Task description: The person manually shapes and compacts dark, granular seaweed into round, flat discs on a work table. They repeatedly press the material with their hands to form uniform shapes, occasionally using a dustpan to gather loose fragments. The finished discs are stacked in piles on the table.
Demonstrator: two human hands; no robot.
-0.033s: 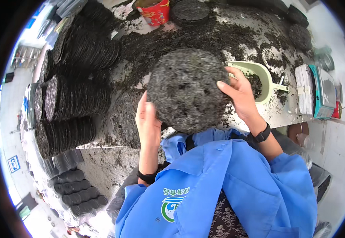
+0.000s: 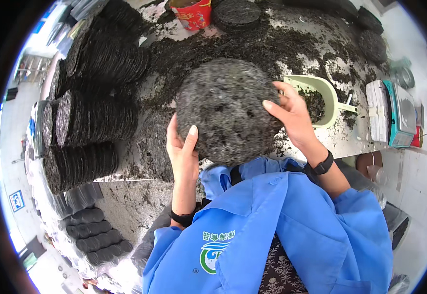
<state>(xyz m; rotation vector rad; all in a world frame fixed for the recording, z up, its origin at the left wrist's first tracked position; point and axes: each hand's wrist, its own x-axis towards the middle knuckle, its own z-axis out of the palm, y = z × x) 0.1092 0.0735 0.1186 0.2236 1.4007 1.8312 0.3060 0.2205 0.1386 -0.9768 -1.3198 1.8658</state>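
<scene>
A dark, round cake of dried seaweed (image 2: pixel 228 110) with a rough, flaky face is held up before me, blurred by motion. My left hand (image 2: pixel 181 152) grips its lower left rim, the thumb over the upper face. On the right rim is my right hand (image 2: pixel 292 110), thumb on top; its fingertips are partly hidden. Both wrists wear black bands. Beneath the cake, loose dark seaweed flakes (image 2: pixel 184 56) litter the pale tabletop. Just right of my right hand lies a pale green scoop (image 2: pixel 330 103) with flakes inside it.
Several stacks of seaweed cakes (image 2: pixel 96 117) lean along the left side. A red bucket (image 2: pixel 194 15) and a stack of round cakes (image 2: pixel 236 13) stand at the far side. On the right are a teal-edged scale (image 2: pixel 401 115) and a white block (image 2: pixel 377 110). Dark rolls (image 2: pixel 100 235) lie lower left.
The seaweed cake has shifted slightly left, and my right hand has moved left with it. My left thumb shows more sharply on the cake's face.
</scene>
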